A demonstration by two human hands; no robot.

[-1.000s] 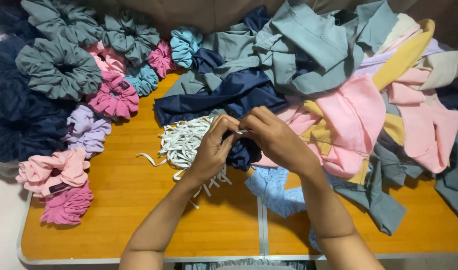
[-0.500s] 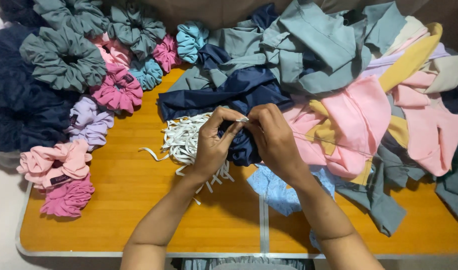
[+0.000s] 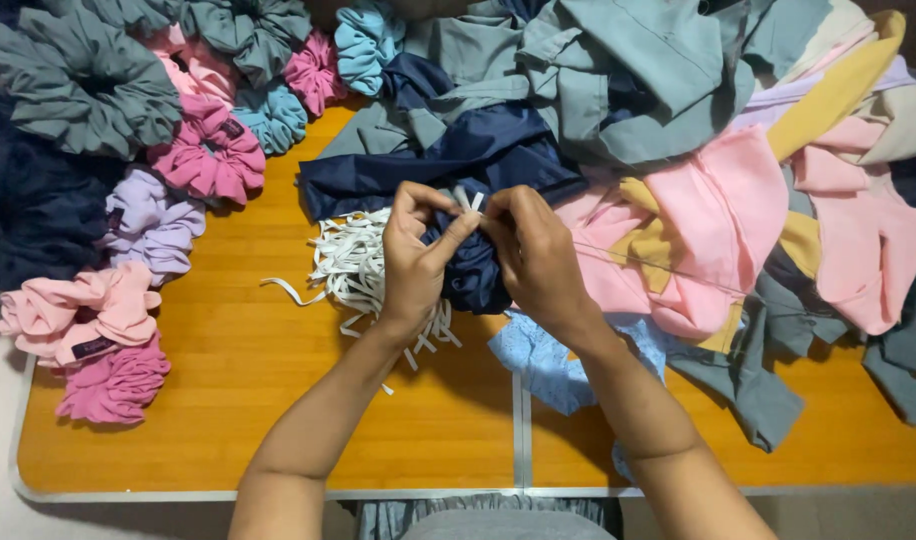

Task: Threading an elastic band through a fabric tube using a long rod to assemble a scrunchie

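Together, left hand (image 3: 415,262) and right hand (image 3: 538,255) pinch white elastic ends (image 3: 470,199) above a bunched navy scrunchie (image 3: 475,268).

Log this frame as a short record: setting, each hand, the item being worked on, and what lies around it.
Setting: wooden folding table, seen from above.
Left hand: pinches the white elastic ends and grips the navy scrunchie.
Right hand: fingertips meet the same elastic ends.
Under left hand: pile of white elastic strips.
Left side: finished scrunchies in grey, pink, lilac, blue.
Right side: heap of fabric pieces.
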